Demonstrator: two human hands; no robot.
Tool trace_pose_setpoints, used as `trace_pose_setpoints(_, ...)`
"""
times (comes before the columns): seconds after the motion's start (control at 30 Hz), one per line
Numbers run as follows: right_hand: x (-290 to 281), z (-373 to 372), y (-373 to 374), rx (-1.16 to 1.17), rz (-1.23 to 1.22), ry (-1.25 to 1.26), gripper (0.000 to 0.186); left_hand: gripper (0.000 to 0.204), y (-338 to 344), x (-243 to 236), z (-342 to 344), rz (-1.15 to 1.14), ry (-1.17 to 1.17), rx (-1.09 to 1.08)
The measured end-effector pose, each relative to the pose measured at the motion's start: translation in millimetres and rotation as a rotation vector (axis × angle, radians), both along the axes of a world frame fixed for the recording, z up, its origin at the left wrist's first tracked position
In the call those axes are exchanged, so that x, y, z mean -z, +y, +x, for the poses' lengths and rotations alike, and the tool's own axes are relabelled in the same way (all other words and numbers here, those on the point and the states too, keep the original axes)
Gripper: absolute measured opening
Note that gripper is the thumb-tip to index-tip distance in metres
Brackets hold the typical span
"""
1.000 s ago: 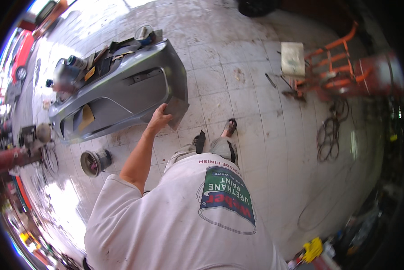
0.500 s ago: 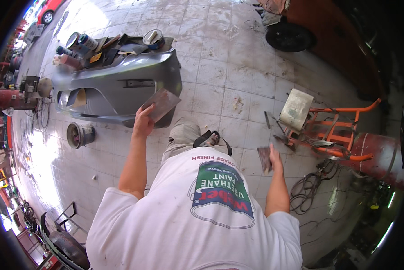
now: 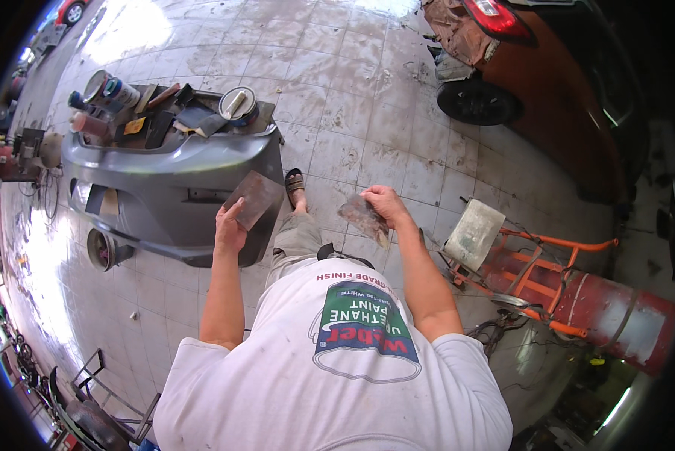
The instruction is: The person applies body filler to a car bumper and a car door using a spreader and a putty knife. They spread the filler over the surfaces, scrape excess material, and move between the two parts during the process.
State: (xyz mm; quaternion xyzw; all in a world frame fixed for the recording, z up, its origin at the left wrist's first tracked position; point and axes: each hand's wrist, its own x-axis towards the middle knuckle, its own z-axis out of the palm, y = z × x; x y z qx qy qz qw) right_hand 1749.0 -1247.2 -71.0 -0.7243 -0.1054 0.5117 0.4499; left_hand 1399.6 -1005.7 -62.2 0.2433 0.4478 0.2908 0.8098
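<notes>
My left hand (image 3: 230, 231) grips a thin, flat, grey-brown rectangular plate (image 3: 255, 198) by its lower left edge, thumb on top. Behind that plate stands a grey car bumper (image 3: 145, 177). Out to the right, over the floor, my right hand (image 3: 385, 204) is closed on a stained, brownish flat piece (image 3: 360, 216) with a pale tip at its lower end. Its exact kind cannot be made out. The two held pieces are apart.
Paint cans (image 3: 239, 107) and loose tools crowd the bumper's top. A bucket (image 3: 103, 248) stands beside it. To the right are an orange trolley (image 3: 559, 279) with a red cylinder (image 3: 615, 319), and hoses. A brown car (image 3: 536, 90) is at the far right.
My right hand has swung up and inward from beside the trolley, with its flat piece. My view has shifted, and a sandalled foot now shows further forward. The left hand keeps its plate.
</notes>
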Motion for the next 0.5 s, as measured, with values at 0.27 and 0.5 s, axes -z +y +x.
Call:
trace_pose_setpoints(0.27, -5, 47, 162, -0.121, -0.202, 0.043, 0.012, 0.023, 121, 7, 67, 0.028, -0.003, 0.027)
trace_pose_setpoints(0.5, 38, 27, 337, -0.065, -0.088, -0.043, 0.015, 0.015, 144, -9, 51, -0.055, 0.107, -0.133)
